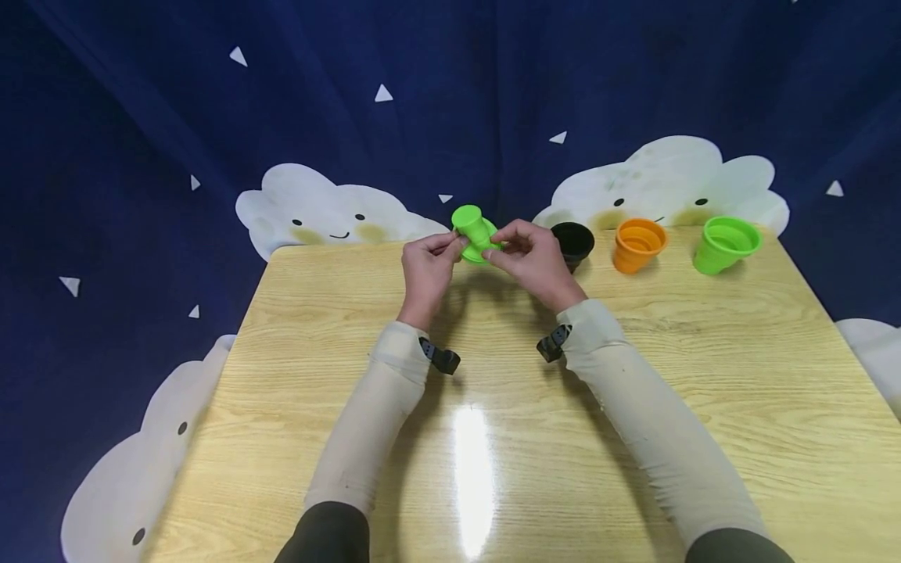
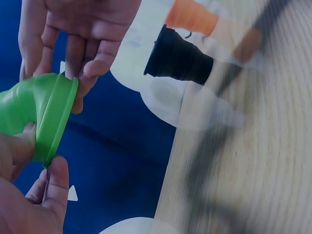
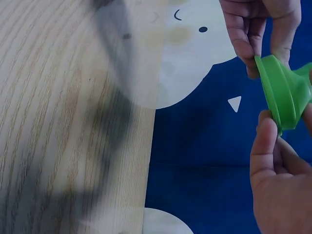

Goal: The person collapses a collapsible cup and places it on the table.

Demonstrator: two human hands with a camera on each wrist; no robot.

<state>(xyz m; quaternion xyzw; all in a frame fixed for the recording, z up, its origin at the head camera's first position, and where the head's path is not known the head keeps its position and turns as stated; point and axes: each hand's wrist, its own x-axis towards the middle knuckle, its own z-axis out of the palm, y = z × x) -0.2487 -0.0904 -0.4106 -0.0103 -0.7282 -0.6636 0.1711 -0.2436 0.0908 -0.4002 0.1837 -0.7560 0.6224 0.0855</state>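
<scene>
Both hands hold a partly folded green collapsible cup (image 1: 468, 222) in the air over the table's far edge. My left hand (image 1: 427, 271) pinches its rim on one side; in the left wrist view the left thumb and fingertips (image 2: 58, 168) lie on either side of the rim. On the opposite side my right hand (image 1: 536, 264) grips the cup with thumb and fingers. In the right wrist view the cup (image 3: 282, 95) has a wide rim ring, with a narrower part bent away from it.
At the table's (image 1: 317, 313) far right stand a black cup (image 1: 573, 241), partly behind the right hand, an orange cup (image 1: 637, 246) and a second green cup (image 1: 725, 244). A dark blue curtain (image 1: 422, 47) with white clouds hangs behind the table.
</scene>
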